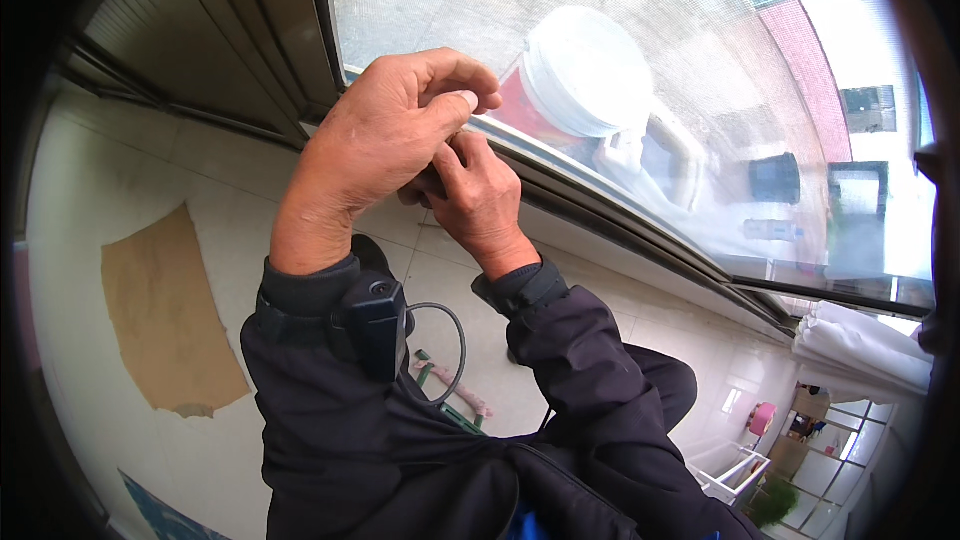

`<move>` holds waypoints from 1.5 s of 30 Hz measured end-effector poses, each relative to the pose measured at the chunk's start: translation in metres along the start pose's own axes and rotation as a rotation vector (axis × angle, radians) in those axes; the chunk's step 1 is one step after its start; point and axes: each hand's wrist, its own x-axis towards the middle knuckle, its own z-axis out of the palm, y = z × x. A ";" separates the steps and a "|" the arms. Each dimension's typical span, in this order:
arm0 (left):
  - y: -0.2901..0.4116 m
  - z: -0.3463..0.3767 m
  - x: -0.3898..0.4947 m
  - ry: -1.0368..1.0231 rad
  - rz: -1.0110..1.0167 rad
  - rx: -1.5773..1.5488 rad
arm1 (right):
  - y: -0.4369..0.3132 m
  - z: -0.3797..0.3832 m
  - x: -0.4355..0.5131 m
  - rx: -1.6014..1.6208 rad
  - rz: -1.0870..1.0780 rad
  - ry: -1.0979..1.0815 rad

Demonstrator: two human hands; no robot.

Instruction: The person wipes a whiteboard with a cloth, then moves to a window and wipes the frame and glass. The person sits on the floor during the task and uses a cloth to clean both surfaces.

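Note:
My left hand [386,131] is raised at the lower rail of a dark metal window or door frame [592,214], its fingers curled and the thumb bent in beside them. Just below it, my right hand [480,195] is bent at the fingers, close under the left thumb. A small dark thing shows between the hands, mostly covered, and I cannot tell what it is. Whether either hand grips something is hidden by the fingers. A mesh-covered pane [450,7] rises behind both hands.
Beyond the pane stands a white-topped bucket [589,67]. A brown cardboard sheet [172,315] lies on the tiled floor. Strapped at my left wrist is a black device [375,330] with a looping cable. A green metal frame [461,418] stands below me; white cloth [855,352] hangs at the right.

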 end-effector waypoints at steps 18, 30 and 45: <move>-0.004 0.003 0.007 0.066 0.126 0.070 | 0.097 -0.120 -0.154 -0.196 0.572 0.070; -0.004 0.004 0.014 0.088 0.056 0.107 | 0.071 -0.088 -0.145 -0.061 0.627 0.008; -0.009 0.001 0.013 0.104 0.116 0.144 | 0.126 -0.145 -0.213 0.236 1.085 0.309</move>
